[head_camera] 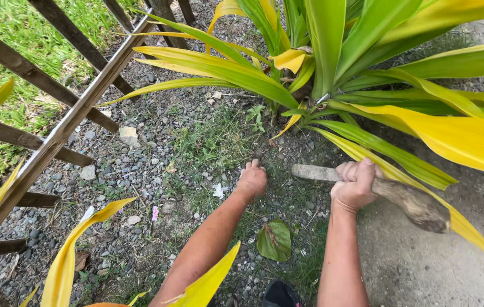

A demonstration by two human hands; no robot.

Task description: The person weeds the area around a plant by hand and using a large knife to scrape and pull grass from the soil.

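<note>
My right hand (356,183) is closed around the middle of a thick, weathered wooden handle (409,201) that lies nearly level, its pale end pointing left toward the base of a plant. My left hand (251,179) reaches down to the ground, fingers curled into the low grass and weeds (215,141) growing in the gravel. Whether it holds any weeds is hidden. Just beyond both hands stands a large plant with long green and yellow leaves (333,51).
A dark wooden lattice fence (54,133) runs along the left, with lawn behind it. Grey gravel (122,170) covers the ground, with a stone (129,135) and paper scraps. A fallen green leaf (274,240) lies near my dark shoe (280,294). Bare packed ground (424,267) lies at right.
</note>
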